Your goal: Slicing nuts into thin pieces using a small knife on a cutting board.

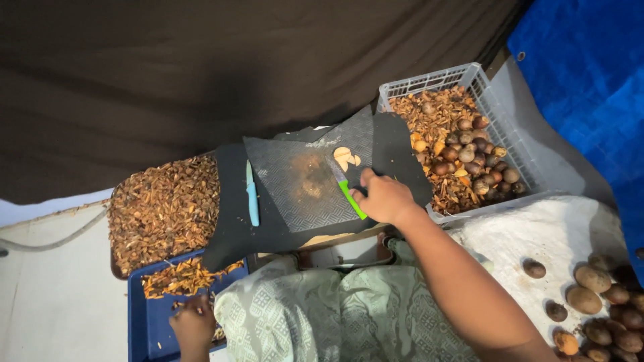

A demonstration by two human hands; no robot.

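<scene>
My right hand (381, 196) grips a green-handled knife (347, 190) over a black textured rubber mat (295, 184). The blade points toward a few pale cut pieces (346, 157) lying on the mat's far side. A second knife with a light blue handle (252, 196) lies loose on the left part of the mat. My left hand (194, 323) is low at the left, fingers down in a blue tray (139, 315) that holds orange-brown peelings (181, 275). Whether it grips any peelings is hidden.
A grey plastic crate (504, 121) at the right holds brown round fruits (477, 164) and scraps. A pile of brown husk scraps (164, 208) lies left of the mat. More brown fruits (597, 302) lie on a white cloth at lower right. Dark fabric hangs behind, blue tarp at right.
</scene>
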